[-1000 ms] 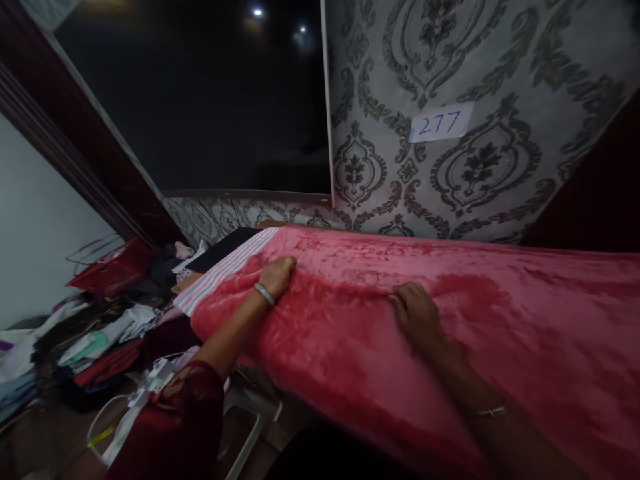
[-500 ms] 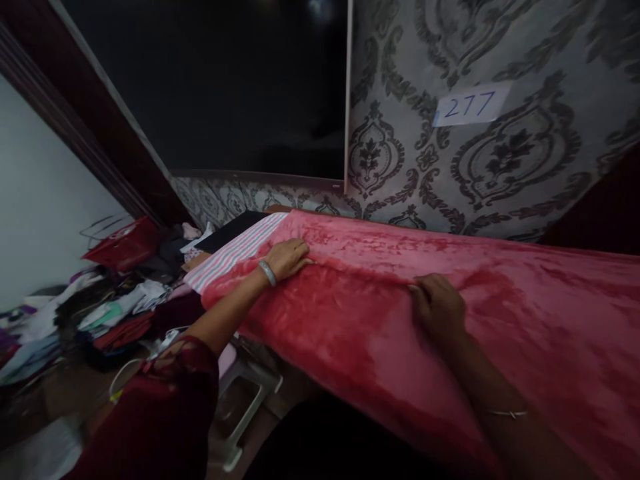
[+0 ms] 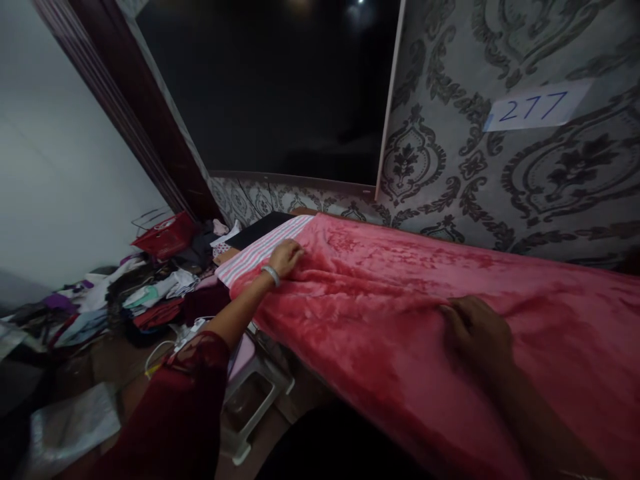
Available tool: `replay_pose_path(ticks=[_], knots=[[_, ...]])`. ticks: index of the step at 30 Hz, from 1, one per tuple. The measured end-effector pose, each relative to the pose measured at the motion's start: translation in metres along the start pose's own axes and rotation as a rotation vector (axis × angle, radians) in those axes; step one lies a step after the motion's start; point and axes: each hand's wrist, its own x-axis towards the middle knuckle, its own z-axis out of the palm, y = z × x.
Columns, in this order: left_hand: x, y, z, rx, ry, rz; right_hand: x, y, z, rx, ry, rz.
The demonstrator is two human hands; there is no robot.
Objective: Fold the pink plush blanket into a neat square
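While curled into the plush red blanket (image 3: 400, 313), left fingers (image 3: 295, 252) pinching its left edge beside the striped cloth (image 3: 260, 250); right hand (image 3: 477, 333) flat on the blanket, fingers bent, grasp unclear. Blanket spread over the bed, draping off the near edge. Beyond: white stool (image 3: 250, 393), clothes pile (image 3: 150, 300), red basket (image 3: 167, 233).
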Motion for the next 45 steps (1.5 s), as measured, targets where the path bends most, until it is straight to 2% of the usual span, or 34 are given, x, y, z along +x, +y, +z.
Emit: replay_pose_path(ticks=[2,5,7,10,13,15,20,22,26,28,31,36,40,45], knots=[[0.007,-0.012,-0.004,0.001,0.113,-0.212,0.001,0.000,-0.001,0.002,0.003,-0.025],[0.013,-0.027,-0.001,-0.077,0.132,-0.439,0.001,0.000,-0.001,0.010,0.007,-0.045],[0.013,-0.034,0.003,-0.142,0.133,-0.469,0.001,0.000,0.000,0.006,0.007,-0.038],[0.013,-0.041,0.005,-0.212,0.224,-0.500,-0.001,0.001,0.002,-0.009,0.008,-0.029],[0.013,-0.048,-0.001,-0.222,0.329,-0.545,-0.002,0.002,0.003,-0.001,-0.007,-0.016],[0.013,-0.052,-0.006,-0.215,0.348,-0.555,-0.001,0.002,0.003,0.015,-0.012,-0.016],[0.012,-0.048,-0.017,-0.171,0.305,-0.459,0.000,0.000,0.001,0.019,-0.003,-0.010],[0.008,-0.041,-0.021,-0.113,0.229,-0.284,0.000,0.000,0.001,0.025,-0.007,-0.002],[-0.002,-0.028,-0.024,0.023,-0.100,0.199,0.000,0.000,0.001,0.032,-0.004,-0.007],[-0.006,-0.022,-0.021,0.052,-0.223,0.298,0.000,0.000,0.001,0.027,-0.001,-0.001],[-0.007,-0.014,-0.012,0.104,-0.294,0.298,-0.001,-0.001,0.001,0.019,0.009,0.007],[0.003,-0.008,-0.003,0.161,-0.202,0.131,-0.002,-0.001,0.003,0.033,0.006,0.009],[0.010,-0.004,-0.010,0.194,-0.134,0.061,-0.003,0.001,0.004,0.029,0.022,-0.001],[0.015,0.013,-0.030,0.278,-0.081,0.021,-0.002,0.004,0.003,0.017,0.061,-0.013]])
